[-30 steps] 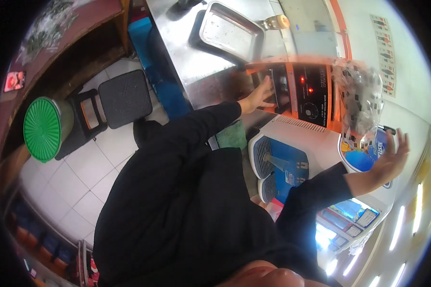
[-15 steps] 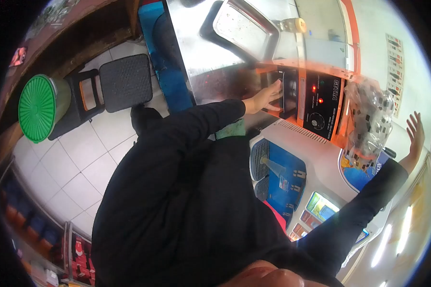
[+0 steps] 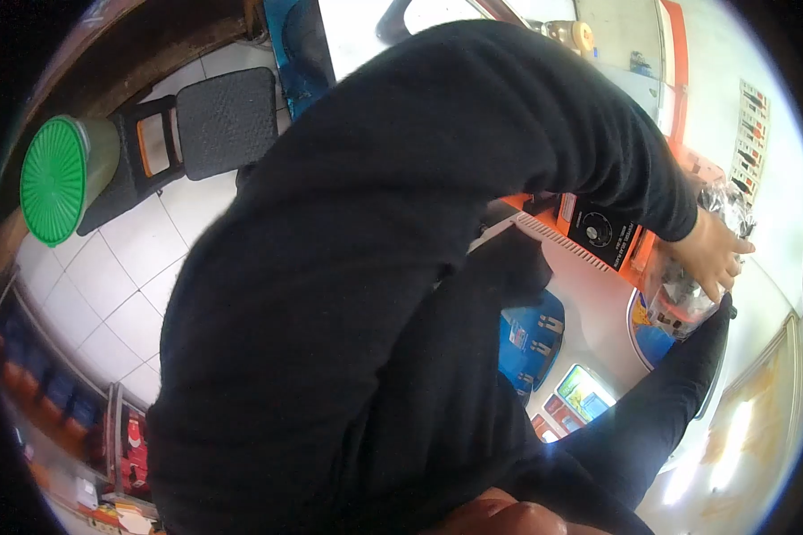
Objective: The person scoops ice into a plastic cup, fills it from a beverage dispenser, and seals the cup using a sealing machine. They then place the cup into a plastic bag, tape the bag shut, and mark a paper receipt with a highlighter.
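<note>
L fingers [image 3: 731, 267] on clear bag [image 3: 674, 290], grip unclear, nr orange m/c [image 3: 611, 254] & wht wall [image 3: 723, 80], tiled flr [image 3: 125, 285] below

At far left in view: lidded container [image 3: 55, 182], beside chair [image 3: 227, 123]. At right: plastic bag [image 3: 678, 291], under left hand [image 3: 709, 254], just beside machine [image 3: 595, 232]. Below machine in view: dispenser [image 3: 589, 316]. Above machine in view: jar [image 3: 567, 36].

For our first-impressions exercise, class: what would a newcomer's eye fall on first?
Probably the black left sleeve, arching across to the left hand at the clear plastic bag on the right. Next, perhaps, the green ribbed lid, far left, and the orange machine beside the bag.
</note>
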Motion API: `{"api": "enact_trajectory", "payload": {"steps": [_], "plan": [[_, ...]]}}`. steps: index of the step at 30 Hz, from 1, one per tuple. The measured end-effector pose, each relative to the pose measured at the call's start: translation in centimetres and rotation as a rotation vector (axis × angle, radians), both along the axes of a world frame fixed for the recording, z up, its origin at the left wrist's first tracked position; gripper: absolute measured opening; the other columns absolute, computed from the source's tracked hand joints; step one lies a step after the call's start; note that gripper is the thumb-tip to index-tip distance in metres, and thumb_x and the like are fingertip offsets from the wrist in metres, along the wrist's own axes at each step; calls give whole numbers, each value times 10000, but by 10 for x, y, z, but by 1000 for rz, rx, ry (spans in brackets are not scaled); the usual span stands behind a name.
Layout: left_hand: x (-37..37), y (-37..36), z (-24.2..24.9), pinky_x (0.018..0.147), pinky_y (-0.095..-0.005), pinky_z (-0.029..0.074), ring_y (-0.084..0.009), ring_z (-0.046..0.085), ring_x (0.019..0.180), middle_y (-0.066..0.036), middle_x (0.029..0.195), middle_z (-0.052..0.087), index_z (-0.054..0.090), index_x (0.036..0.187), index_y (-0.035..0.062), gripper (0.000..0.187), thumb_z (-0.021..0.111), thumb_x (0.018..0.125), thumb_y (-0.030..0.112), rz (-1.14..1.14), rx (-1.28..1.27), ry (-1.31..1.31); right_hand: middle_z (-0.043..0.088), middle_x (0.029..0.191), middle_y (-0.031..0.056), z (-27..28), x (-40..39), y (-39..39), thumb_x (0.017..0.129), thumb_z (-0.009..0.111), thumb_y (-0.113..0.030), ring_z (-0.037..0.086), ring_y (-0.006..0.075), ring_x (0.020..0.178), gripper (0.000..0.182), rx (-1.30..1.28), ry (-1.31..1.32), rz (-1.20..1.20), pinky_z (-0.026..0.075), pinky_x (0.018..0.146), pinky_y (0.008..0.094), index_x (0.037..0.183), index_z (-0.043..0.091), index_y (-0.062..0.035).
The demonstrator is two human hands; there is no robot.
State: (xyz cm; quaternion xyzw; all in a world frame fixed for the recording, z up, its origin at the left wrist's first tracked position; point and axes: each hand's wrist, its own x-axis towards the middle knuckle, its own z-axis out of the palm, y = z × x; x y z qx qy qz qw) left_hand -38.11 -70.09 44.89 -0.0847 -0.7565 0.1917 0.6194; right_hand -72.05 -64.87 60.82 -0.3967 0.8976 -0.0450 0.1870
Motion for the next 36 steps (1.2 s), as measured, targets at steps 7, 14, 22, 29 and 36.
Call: {"api": "enact_trajectory", "payload": {"steps": [7, 14, 22, 29, 36], "plan": [[-29, 17, 78, 1003, -467, 428, -223, 603, 1096, -78, 1152, 622, 578, 1259, 173, 558, 688, 796, 465, -161, 61, -244, 431, 1457, 157, 11, 0, 9, 924, 456, -625, 397, 283, 1353, 778, 32, 104, 7, 279, 1117, 452, 1477, 358, -88], [-33, 5, 26, 971, -449, 424, -199, 577, 1097, -18, 1141, 597, 547, 1259, 204, 488, 670, 815, 365, -136, -40, -34, 457, 1430, 156, 21, -2, 18, 919, 483, -602, 415, 278, 1334, 762, 42, 176, 20, 292, 1110, 441, 1459, 383, -75], [-73, -10, -31, 942, -419, 414, -162, 527, 1151, 51, 1206, 544, 466, 1329, 233, 518, 638, 840, 256, 18, -39, 477, 486, 1399, 155, 37, -11, 10, 914, 514, -576, 436, 272, 1313, 744, 100, 318, 60, 307, 1101, 429, 1438, 411, -59], [-38, -11, -32, 941, -432, 424, -171, 520, 1168, -2, 1239, 541, 458, 1339, 224, 554, 654, 839, 360, -2, -76, 417, 512, 1372, 154, 59, -19, 5, 909, 541, -553, 454, 266, 1295, 728, 106, 421, 74, 320, 1093, 418, 1420, 436, -45], [-10, -16, -9, 946, -450, 430, -182, 501, 1206, -35, 1291, 524, 405, 1390, 219, 691, 702, 791, 396, 30, -78, 53, 538, 1345, 153, 84, -16, 3, 904, 568, -531, 472, 261, 1276, 712, 102, 518, 115, 333, 1086, 408, 1401, 461, -32]]}}
